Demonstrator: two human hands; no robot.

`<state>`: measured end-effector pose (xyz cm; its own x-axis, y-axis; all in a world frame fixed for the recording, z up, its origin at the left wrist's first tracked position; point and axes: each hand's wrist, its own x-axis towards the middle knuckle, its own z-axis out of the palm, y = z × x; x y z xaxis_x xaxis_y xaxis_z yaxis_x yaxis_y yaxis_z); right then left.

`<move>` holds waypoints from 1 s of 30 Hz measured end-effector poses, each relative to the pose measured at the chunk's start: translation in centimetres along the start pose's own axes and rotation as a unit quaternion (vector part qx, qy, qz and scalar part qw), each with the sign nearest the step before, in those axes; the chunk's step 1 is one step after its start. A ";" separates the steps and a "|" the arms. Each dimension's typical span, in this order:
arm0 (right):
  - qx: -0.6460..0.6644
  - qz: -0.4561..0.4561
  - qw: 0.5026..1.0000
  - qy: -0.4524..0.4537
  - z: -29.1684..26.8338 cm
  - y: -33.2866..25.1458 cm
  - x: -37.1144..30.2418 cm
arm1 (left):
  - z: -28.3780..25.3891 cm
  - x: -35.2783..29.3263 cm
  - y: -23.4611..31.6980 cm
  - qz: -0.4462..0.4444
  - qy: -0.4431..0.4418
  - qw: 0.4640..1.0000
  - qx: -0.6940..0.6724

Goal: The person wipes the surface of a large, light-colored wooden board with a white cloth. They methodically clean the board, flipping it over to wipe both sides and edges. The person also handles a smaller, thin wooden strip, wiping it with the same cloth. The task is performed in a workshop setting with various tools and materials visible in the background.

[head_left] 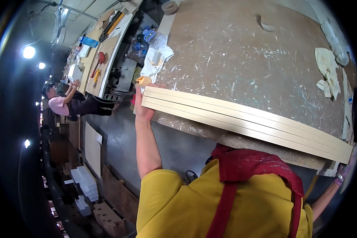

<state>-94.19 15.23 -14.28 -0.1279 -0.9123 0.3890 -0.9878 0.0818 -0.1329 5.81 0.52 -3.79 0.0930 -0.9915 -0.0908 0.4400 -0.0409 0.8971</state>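
Observation:
Several long, pale cream slats [242, 119] lie side by side as one flat bundle along the near edge of the worktable, slanting down toward the right. At their left end, my left hand [146, 109] is closed around the edge, thumb up along the end and the other fingers partly hidden behind it. Far to the right, my right hand [344, 169] grips the opposite end; it is small at the picture's rim and most of its fingers are hidden. A small orange-yellow roll [143, 81] sits just beyond my left hand.
The scuffed brown worktable [226, 59] carries a white cloth [157, 59] with a block on it at left and a cream rag [327, 71] at right. A large plastic bottle [155, 39] stands at the left edge. Farther left, a person [63, 101] stands at another bench [103, 59].

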 end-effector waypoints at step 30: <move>0.020 -0.132 0.984 -0.115 -9.1 -40.8 7.4 | -1.0 1.4 -1.0 -0.033 0.220 0.975 -0.006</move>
<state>-55.63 8.77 2.35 0.1608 -0.9667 0.1992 -0.9789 -0.1820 -0.0929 6.34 -0.75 -5.27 0.4376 -0.8374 -0.3275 0.4687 -0.0984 0.8779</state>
